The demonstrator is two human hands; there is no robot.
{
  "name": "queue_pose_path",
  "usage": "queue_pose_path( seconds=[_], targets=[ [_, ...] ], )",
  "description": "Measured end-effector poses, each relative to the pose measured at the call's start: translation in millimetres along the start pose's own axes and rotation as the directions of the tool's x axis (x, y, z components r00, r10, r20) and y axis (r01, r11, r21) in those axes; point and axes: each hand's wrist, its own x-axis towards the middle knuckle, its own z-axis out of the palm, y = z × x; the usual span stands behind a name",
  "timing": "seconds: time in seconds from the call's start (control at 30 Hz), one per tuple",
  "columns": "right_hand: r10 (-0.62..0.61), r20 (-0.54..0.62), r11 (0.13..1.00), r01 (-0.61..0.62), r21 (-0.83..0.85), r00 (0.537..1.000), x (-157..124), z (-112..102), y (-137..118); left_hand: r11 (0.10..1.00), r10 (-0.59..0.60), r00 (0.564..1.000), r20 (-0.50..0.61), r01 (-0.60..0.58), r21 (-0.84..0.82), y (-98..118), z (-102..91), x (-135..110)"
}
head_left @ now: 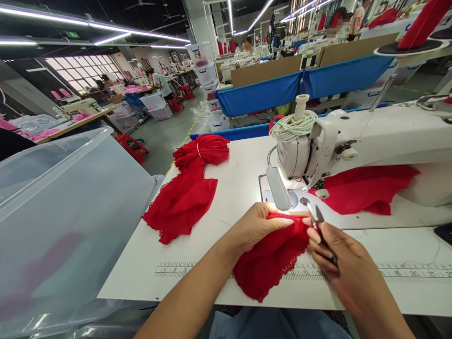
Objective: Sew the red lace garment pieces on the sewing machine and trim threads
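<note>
A piece of red lace-edged fabric [270, 256] hangs over the front part of the sewing table, just before the needle area of a white sewing machine [370, 136]. My left hand [257, 226] pinches its top edge between thumb and fingers. In my right hand [339, 249] is a pair of thread snips [319, 226], blades upward and apart, beside the fabric's right corner. Fingertips of that hand also touch the corner. Another red fabric piece [367, 188] lies under the machine's arm. Left of the machine rest a loose red piece [183, 202] and a tied red bundle [201, 150].
The white table [130, 278] has a printed ruler along its front. A large translucent bin [70, 212] stands at the left edge. A red thread cone [420, 28] is at the upper right. Beyond are blue cloth hammocks [261, 96], stacked bins [206, 75] and other workers.
</note>
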Motion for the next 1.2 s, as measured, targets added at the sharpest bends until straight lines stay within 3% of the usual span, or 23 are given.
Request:
queue_pose_path(
  seconds=[0.03, 0.1, 0.17, 0.23, 0.33, 0.43, 0.57, 0.87, 1.1, 1.2],
  targets=[
    [-0.021, -0.035, 1.000, 0.021, -0.002, 0.999, 0, -2, -1, 1.000, -0.006, 1.000, -0.001, 0.006, 0.008, -1, -0.5, 0],
    [-0.159, -0.118, 0.971, 0.134, -0.200, 0.980, 0, -5, 0, 1.000, -0.014, 1.000, -0.018, 0.015, 0.020, -1, -0.7, 1],
    [-0.360, -0.102, 0.824, 0.265, -0.500, 0.927, -1, -8, 5, 1.000, -0.019, 0.999, -0.050, 0.020, 0.024, -1, 0.0, 1],
    [-0.511, 0.006, 0.616, 0.370, -0.696, 0.860, -3, -8, 10, 0.999, -0.020, 0.997, -0.076, 0.023, 0.027, 0, 1.1, 1],
    [-0.636, 0.145, 0.373, 0.466, -0.802, 0.758, -4, -7, 18, 0.999, -0.027, 0.997, -0.072, 0.031, 0.044, 1, 2.3, 0],
    [-0.691, 0.187, 0.259, 0.481, -0.837, 0.698, -3, -5, 20, 0.998, -0.028, 0.997, -0.070, 0.032, 0.055, 1, 2.6, 0],
    [-0.681, 0.182, 0.250, 0.459, -0.853, 0.709, -3, -3, 19, 0.998, -0.025, 0.998, -0.066, 0.029, 0.064, 2, 2.4, -1],
    [-0.595, 0.130, 0.397, 0.431, -0.811, 0.793, -3, -2, 17, 0.999, 0.007, 1.000, -0.026, -0.006, 0.044, -1, -0.6, 1],
    [-0.604, 0.113, 0.403, 0.424, -0.811, 0.789, -2, -4, 21, 1.000, 0.013, 1.000, -0.011, -0.013, 0.009, -1, -0.7, 2],
    [-0.546, 0.058, 0.523, 0.394, -0.756, 0.836, -3, -2, 19, 1.000, 0.019, 1.000, 0.014, -0.019, -0.007, 1, 0.7, 1]
  ],
)
